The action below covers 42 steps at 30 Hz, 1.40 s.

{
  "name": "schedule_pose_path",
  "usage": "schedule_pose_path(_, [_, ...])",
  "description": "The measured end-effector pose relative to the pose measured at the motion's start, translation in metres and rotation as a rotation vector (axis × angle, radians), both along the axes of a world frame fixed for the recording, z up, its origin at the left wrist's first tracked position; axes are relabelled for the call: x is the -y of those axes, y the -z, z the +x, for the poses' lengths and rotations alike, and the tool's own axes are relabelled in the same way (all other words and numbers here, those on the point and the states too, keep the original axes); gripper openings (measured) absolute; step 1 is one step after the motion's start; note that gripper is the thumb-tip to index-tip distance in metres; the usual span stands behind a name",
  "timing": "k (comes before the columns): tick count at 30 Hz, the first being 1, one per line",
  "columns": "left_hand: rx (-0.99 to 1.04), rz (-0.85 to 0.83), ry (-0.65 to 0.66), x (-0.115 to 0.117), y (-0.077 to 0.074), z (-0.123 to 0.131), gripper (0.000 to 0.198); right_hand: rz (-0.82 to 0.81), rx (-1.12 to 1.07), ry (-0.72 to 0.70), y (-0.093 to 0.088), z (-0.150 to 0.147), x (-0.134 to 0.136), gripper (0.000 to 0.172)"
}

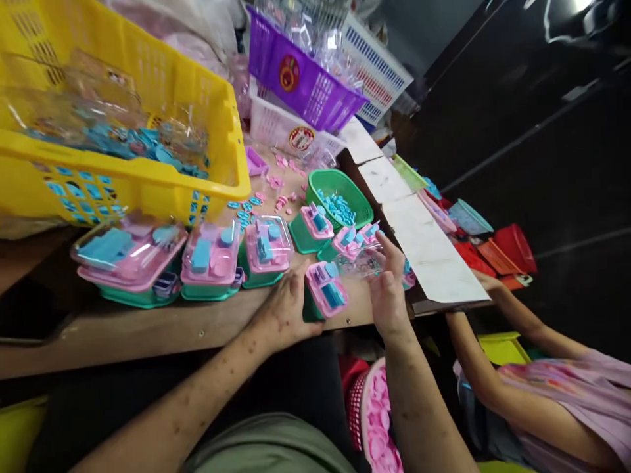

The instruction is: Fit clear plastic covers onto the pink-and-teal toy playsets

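Across from me a purple basket [318, 89], heaped with clear plastic, shows just above a white basket [273, 128]. Left of the purple basket there's a big yellow basket [148, 172]; well to its right I see a red bucket [515, 246] and a co-worker [562, 394] in a pink top.

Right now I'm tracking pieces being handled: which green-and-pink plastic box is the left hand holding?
The pink-topped green plastic box gripped by the bare left hand, right of the three clear-domed boxes, in front of the others.
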<state>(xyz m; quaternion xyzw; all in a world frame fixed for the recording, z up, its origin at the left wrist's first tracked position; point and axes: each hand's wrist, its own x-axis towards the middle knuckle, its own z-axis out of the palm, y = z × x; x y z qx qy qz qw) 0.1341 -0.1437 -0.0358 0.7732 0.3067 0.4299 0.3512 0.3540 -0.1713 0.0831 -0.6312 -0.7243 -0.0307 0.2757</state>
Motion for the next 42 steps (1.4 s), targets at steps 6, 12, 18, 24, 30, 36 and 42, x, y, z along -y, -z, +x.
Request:
schedule_pose_path(6, [-0.01,0.091,-0.017,-0.002,0.002,-0.001,0.125,-0.053,-0.411,0.02,0.01,0.016,0.045,0.093])
schedule_pose_path(12, [0.02,0.16,0.013,-0.01,0.009,0.0,0.13,-0.079,-0.682,-0.192,0.011,0.031,0.06,0.069])
schedule_pose_path(18, [0.006,0.193,0.03,-0.013,0.009,-0.003,0.134,-0.069,-0.372,-0.227,0.014,0.023,0.075,0.084])
schedule_pose_path(24, [0.01,0.174,0.035,-0.013,0.01,-0.002,0.135,-0.164,-0.464,-0.282,0.022,0.017,0.076,0.06])
schedule_pose_path(30, [0.046,0.18,0.017,-0.009,0.008,0.0,0.132,-0.082,-0.518,-0.336,0.036,0.029,0.053,0.075])
schedule_pose_path(36, [0.053,0.161,0.052,-0.009,0.009,0.0,0.132,0.161,-0.438,-0.331,0.001,0.009,0.016,0.061])
schedule_pose_path(42, [0.142,0.132,0.058,-0.01,0.013,0.005,0.135,-0.071,0.083,-0.584,-0.041,-0.033,-0.02,0.043])
